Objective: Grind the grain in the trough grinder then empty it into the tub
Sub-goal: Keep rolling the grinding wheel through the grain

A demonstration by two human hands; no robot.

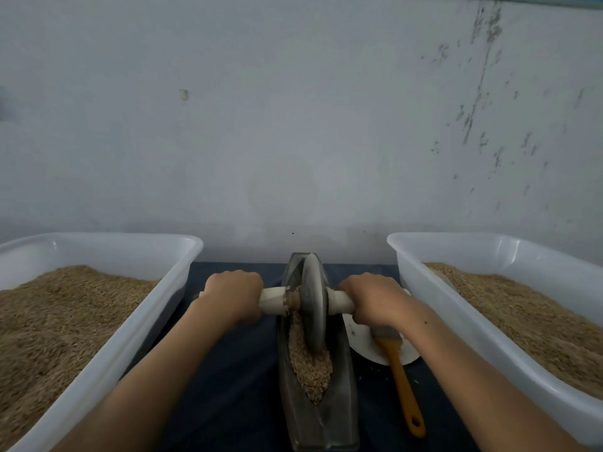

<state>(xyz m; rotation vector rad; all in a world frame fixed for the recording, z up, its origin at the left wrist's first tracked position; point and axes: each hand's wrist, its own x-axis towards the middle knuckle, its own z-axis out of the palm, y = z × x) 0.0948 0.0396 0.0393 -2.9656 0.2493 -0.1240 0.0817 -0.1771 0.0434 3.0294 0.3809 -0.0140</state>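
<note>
- Near end of the trough (pixel 321 429): narrow dark metal body, lying lengthwise away from the person on a dark cloth (pixel 238 386); its nearest tip is cut off by the lower frame edge
- Grain (pixel 310 370) fills the near half of the channel; the kernels there look largely whole, so grinding is judged to be under way, not complete
- Brush (pixel 403 380): orange handle, lying just right of the trough, head resting on a white plate (pixel 362 344); the bristles are partly covered by the right forearm
- Wheel (pixel 314 301): upright in the channel toward the far half, edge down in the grain; what lies beneath and beyond it is hidden
- Left hand (pixel 233 293): fingers curled tight around the left end of the pale handle (pixel 272 300)
- Right hand (pixel 372 298): fingers wrapped around the right end of the same handle; both fists show slight blur
- Left tub (pixel 107 350) and right tub (pixel 473 324): white plastic, one either side of the trough, each already holding tan grain; both are cut off at the frame edges
- Which tub is the source and which receives the ground grain cannot be told; the contents look alike at this sharpness
- Remaining, as judged: finish grinding, lift the trough, empty it into the tub
- Wall (pixel 293 125): pale, scuffed at the right; a small object fixed to it is too small to identify
</note>
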